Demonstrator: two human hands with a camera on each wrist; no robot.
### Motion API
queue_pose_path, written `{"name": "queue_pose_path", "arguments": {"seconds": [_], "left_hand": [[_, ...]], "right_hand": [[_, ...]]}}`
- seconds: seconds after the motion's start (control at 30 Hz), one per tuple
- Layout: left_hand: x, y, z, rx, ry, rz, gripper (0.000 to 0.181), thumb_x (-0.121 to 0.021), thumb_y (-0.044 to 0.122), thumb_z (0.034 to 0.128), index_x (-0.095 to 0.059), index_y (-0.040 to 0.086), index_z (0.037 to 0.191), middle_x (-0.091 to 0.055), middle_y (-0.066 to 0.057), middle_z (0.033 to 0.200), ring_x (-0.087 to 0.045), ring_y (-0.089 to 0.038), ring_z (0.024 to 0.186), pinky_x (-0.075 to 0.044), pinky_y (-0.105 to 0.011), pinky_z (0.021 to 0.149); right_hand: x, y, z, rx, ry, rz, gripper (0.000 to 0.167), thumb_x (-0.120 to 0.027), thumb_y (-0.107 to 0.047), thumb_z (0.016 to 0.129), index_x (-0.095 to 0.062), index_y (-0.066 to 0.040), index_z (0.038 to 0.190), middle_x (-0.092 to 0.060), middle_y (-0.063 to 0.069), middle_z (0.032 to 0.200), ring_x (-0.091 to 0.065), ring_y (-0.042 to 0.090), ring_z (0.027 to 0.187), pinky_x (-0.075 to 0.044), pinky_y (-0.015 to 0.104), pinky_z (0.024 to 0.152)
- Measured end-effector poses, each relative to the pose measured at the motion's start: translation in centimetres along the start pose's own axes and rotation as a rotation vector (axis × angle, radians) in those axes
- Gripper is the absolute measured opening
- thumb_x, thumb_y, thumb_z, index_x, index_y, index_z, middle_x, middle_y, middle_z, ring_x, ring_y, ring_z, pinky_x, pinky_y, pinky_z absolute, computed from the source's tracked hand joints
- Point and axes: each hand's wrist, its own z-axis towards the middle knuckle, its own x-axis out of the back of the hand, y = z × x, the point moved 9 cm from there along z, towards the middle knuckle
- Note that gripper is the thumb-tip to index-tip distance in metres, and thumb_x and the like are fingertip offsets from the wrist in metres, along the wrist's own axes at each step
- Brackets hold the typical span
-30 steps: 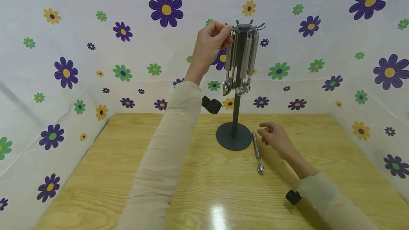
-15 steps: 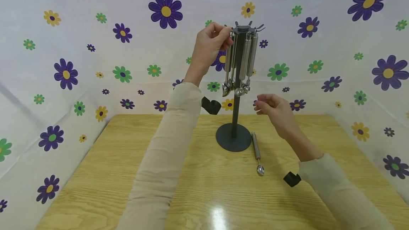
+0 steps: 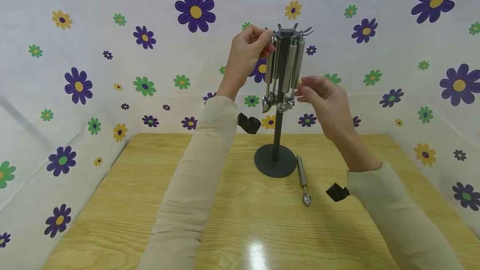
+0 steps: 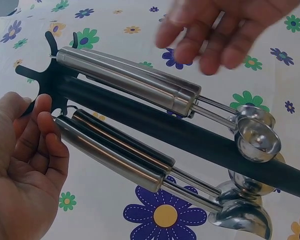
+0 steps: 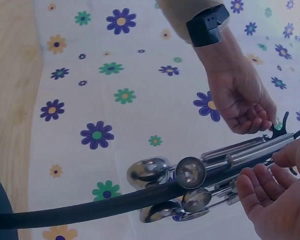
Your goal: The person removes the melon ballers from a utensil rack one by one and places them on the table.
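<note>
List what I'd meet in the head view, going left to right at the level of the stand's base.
Left arm → the stand's round base → loose metal scoop → right arm.

Head view forward and down, farther back, wrist views close, rack (image 3: 278, 125) in all.

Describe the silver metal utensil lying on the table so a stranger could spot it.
On the yellowish wooden table stands a dark grey rack with a round base. Just right of the base lies a slim silver metal utensil. Unlike the silver metal utensils hanging from the rack, it lies flat.
</note>
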Motion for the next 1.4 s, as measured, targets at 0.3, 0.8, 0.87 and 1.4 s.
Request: {"name": "queue_pose_path", "arguments": {"seconds": [0.3,0.8,0.87,1.4], "left_hand": [[0.1,-0.1,0.0,0.013,0.014,-0.006,0.012,-0.062,0.014,0.1056,-0.062,0.006,0.097,-0.066,-0.009,0.082,-0.061,-0.022,0.075,-0.055,-0.032,0.079],[0.2,-0.1,-0.1,0.024,0.025,-0.021,0.014,-0.063,0.015,0.1048,-0.06,0.007,0.094,-0.062,-0.009,0.081,-0.056,-0.02,0.074,-0.052,-0.03,0.076],[0.1,0.0,-0.1,0.022,0.021,-0.025,0.014,-0.063,0.014,0.1048,-0.06,0.007,0.094,-0.062,-0.008,0.081,-0.056,-0.02,0.074,-0.052,-0.031,0.075],[-0.1,0.0,0.1,0.027,0.012,-0.001,0.015,-0.061,0.015,0.1062,-0.058,0.007,0.093,-0.061,-0.008,0.082,-0.054,-0.019,0.075,-0.05,-0.028,0.074]], "right_hand": [[-0.9,-2.2,1.2,0.043,0.055,0.046,0.028,-0.061,-0.009,0.105,-0.061,0.001,0.131,-0.067,0.015,0.122,-0.065,0.026,0.11,-0.052,0.027,0.1],[-1.9,-2.0,2.5,0.044,0.044,0.067,0.037,-0.062,-0.012,0.105,-0.06,0.001,0.139,-0.065,0.018,0.135,-0.069,0.022,0.111,-0.051,0.034,0.105],[-2.0,-2.0,2.7,0.052,0.042,0.084,0.037,-0.063,-0.012,0.104,-0.062,0.002,0.138,-0.065,0.019,0.134,-0.069,0.022,0.109,-0.053,0.032,0.1],[-2.9,-2.4,2.8,0.062,-0.11,-0.06,0.036,-0.061,-0.02,0.106,-0.065,0.0,0.136,-0.067,0.016,0.13,-0.064,0.022,0.106,-0.052,0.03,0.096]]}}
